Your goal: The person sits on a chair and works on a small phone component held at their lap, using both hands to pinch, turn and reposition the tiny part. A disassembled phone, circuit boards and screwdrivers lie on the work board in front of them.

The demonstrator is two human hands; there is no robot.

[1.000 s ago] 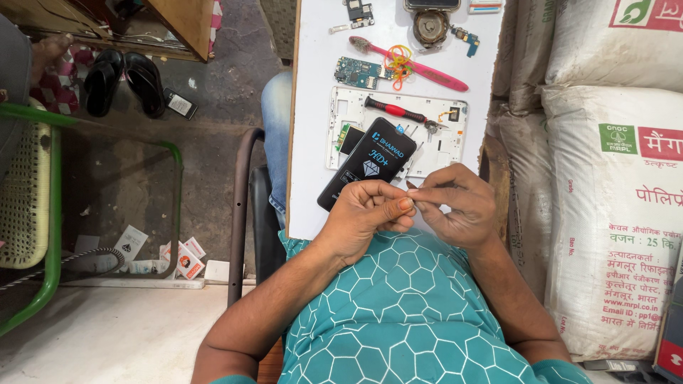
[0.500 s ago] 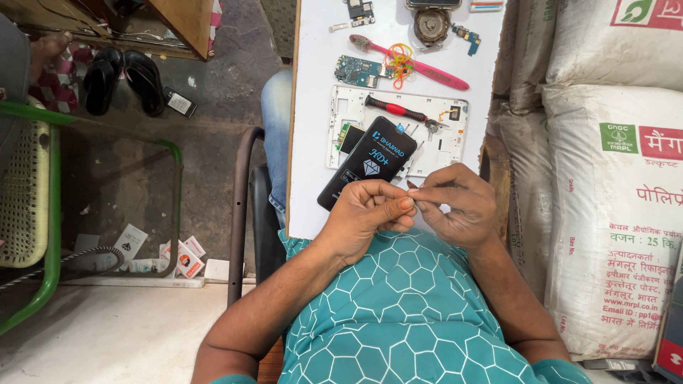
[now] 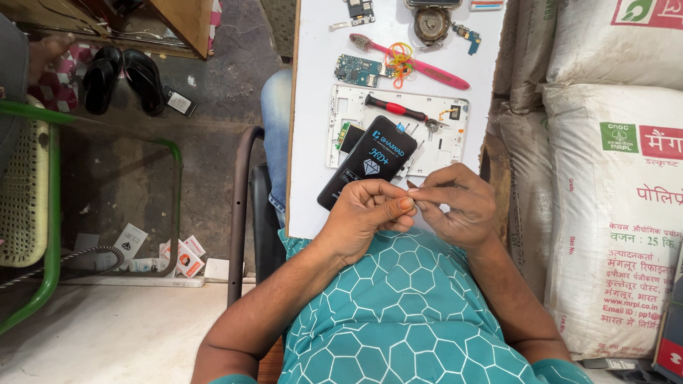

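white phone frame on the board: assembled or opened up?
Opened up. The white phone frame lies flat with bare inner cavities showing; a circuit board lies apart from it, and a red-handled screwdriver rests across it.

Bright, even daylight with soft shadows; sharp focus throughout, slight wide-angle stretching at the edges.

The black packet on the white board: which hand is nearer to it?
Left. The left hand lies against the black packet's lower end, overlapping it in view. The right hand sits just off to the packet's right, fingertips meeting the left's.
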